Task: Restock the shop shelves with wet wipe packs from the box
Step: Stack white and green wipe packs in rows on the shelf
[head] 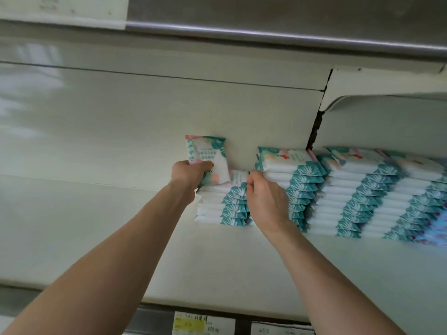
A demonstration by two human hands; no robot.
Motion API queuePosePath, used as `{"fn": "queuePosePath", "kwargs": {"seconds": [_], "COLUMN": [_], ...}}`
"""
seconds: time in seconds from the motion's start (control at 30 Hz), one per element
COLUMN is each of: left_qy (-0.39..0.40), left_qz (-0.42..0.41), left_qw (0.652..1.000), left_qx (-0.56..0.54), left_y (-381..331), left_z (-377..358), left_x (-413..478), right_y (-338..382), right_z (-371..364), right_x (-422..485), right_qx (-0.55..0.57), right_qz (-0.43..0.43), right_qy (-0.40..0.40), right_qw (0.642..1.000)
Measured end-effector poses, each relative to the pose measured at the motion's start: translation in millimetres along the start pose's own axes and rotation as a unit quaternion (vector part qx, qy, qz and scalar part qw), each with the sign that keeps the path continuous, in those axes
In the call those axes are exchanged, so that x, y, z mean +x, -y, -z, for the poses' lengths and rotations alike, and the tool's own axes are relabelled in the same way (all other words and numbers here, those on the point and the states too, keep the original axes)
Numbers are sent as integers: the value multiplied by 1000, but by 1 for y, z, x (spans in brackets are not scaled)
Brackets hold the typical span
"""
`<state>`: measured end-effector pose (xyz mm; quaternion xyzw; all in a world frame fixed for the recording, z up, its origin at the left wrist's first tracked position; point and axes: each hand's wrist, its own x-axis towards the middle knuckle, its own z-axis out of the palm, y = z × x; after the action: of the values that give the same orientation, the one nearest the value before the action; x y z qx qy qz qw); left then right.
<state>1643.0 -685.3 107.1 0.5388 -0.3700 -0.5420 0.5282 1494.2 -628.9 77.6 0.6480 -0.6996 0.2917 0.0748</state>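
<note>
My left hand [187, 171] grips a white-and-teal wet wipe pack [210, 155] and holds it upright above a short stack of packs [221, 205] on the white shelf [121, 213]. My right hand [264, 197] pinches the edge of the top pack [238, 177] lying flat on that short stack. To the right stand taller stacks of the same packs [294, 182], [358, 189]. The box is out of view.
A metal rail and the upper shelf's underside [266, 37] run across the top. A white bracket [362, 100] juts out at the upper right. Price labels [203, 323] line the shelf's front edge. The shelf's left part is bare.
</note>
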Motion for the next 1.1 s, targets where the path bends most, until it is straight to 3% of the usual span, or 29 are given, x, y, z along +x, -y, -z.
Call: {"fn": "queuePosePath", "kwargs": {"seconds": [0.1,0.23,0.47,0.53,0.6,0.67,0.73,0.9,0.97,1.1], "left_qy": [4,9,58,79,115,161,187,243,255,262], "left_qz": [2,-20,-31,-17,5,39,66,99,108,108], "left_qw": [1000,1000,997,996,993,984,976,952,947,959], "left_qx": [1,18,31,29,38,59,86,158,164,8], "left_y": [-1,-5,-24,-30,-35,-39,-42,-45,-47,-53], "left_z": [1,1,4,6,9,11,12,17,19,28], "left_x": [-2,-4,-6,-7,-8,-10,-12,-11,-11,-3], "right_y": [4,9,7,5,4,8,13,17,14,7], "right_z": [4,5,10,14,21,32,46,62,63,63], "right_x": [-6,-6,6,6,8,15,22,32,32,34], "right_qx": [46,-47,-66,-16,132,318,423,511,506,441], "right_qz": [0,18,-6,-8,-43,-126,-183,-222,-221,-204], "right_qy": [34,69,89,89,75,67,62,85,101,73], "right_qw": [998,996,994,996,987,937,886,826,828,871]}}
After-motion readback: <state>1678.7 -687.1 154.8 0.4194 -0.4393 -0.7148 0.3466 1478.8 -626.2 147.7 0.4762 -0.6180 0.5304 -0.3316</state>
